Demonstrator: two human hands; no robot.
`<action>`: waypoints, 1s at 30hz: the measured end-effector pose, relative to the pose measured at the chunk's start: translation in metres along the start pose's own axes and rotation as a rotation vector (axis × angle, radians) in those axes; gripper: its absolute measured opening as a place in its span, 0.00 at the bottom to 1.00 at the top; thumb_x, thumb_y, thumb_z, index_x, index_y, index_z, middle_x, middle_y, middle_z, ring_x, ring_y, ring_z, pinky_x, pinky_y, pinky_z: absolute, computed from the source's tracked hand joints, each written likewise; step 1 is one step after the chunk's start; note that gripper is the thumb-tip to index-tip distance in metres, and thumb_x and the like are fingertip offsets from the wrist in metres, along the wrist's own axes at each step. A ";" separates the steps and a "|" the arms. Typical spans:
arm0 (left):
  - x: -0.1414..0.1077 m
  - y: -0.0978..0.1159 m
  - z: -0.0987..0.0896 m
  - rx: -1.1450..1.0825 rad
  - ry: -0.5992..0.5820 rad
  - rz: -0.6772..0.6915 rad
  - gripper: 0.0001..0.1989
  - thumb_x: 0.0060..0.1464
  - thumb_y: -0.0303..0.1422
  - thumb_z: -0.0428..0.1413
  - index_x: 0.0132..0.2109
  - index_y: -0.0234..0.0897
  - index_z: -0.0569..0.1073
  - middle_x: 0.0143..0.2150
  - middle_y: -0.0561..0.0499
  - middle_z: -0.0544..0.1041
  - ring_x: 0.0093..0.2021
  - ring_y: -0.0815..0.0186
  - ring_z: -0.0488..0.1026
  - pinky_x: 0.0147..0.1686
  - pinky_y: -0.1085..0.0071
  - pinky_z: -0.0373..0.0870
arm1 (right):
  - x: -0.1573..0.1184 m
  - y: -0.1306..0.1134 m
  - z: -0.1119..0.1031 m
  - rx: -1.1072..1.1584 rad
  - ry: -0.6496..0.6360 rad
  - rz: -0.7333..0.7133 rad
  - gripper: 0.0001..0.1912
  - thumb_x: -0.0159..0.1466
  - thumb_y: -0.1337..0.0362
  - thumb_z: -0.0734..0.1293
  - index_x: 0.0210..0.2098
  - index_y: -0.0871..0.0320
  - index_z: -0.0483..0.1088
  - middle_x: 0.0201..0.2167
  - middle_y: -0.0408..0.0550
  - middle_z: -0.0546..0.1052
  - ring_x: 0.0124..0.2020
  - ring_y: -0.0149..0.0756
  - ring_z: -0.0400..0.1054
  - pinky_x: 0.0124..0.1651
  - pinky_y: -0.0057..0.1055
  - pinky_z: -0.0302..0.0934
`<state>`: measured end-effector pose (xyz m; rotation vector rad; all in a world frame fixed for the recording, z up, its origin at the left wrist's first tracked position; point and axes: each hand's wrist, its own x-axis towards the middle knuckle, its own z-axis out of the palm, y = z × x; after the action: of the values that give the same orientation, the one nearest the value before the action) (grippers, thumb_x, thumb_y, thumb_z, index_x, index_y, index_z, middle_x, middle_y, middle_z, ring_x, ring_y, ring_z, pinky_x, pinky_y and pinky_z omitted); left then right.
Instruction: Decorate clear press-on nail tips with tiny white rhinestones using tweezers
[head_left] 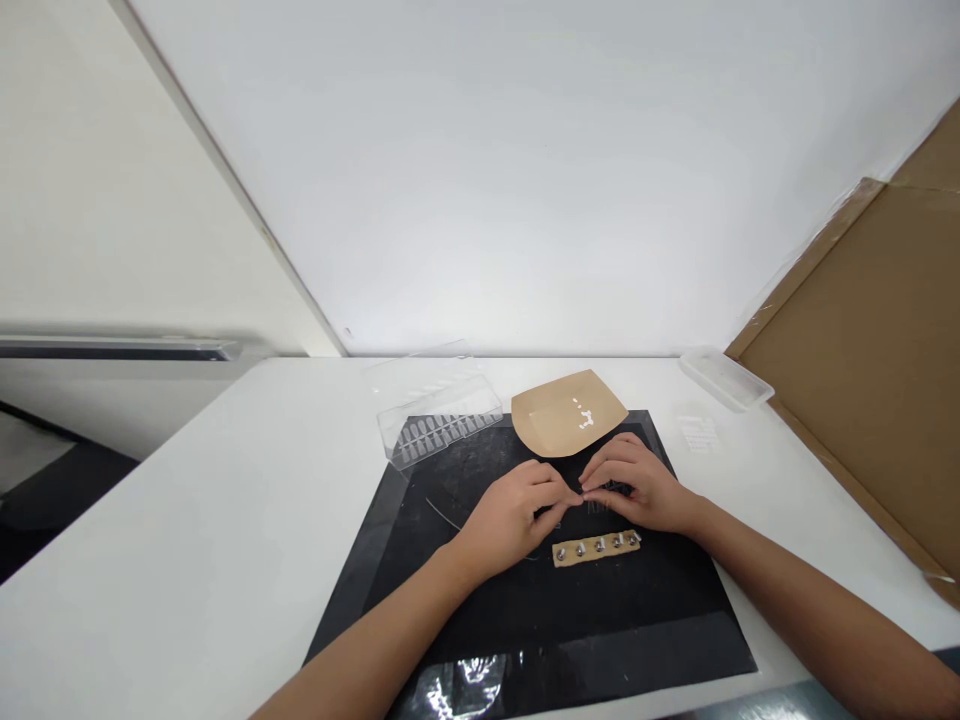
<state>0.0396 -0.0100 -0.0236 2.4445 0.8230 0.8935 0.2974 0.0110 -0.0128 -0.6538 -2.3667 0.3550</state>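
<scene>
Though blurred, lettering beside right hand.

L hand, R hand: fingers bent, tips v. close tog.; bare forearms angled fwd.

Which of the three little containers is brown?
The tray, the middle one, near the right hand; the box on its left is clear, the tub on its right whitish.

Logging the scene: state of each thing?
Left hand: fingers bent, any hold unclear
Right hand: fingers bent, any hold unclear
Strip: flat, five metal pieces on top
Clear case: open, pieces in rows inside
Cardboard tray: open, white spots inside
Translucent container: closure unclear
Black mat: flat, under both hands
</scene>
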 end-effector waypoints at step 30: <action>0.000 0.002 -0.003 0.102 0.038 -0.001 0.11 0.72 0.37 0.54 0.50 0.38 0.79 0.43 0.46 0.83 0.45 0.61 0.80 0.47 0.64 0.78 | -0.002 -0.003 0.000 -0.075 0.040 -0.050 0.06 0.69 0.68 0.71 0.42 0.50 0.70 0.48 0.47 0.83 0.56 0.43 0.75 0.59 0.47 0.64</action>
<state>0.0385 -0.0115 -0.0202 2.5212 0.9045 0.9217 0.2982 0.0075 -0.0126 -0.6297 -2.3625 0.2299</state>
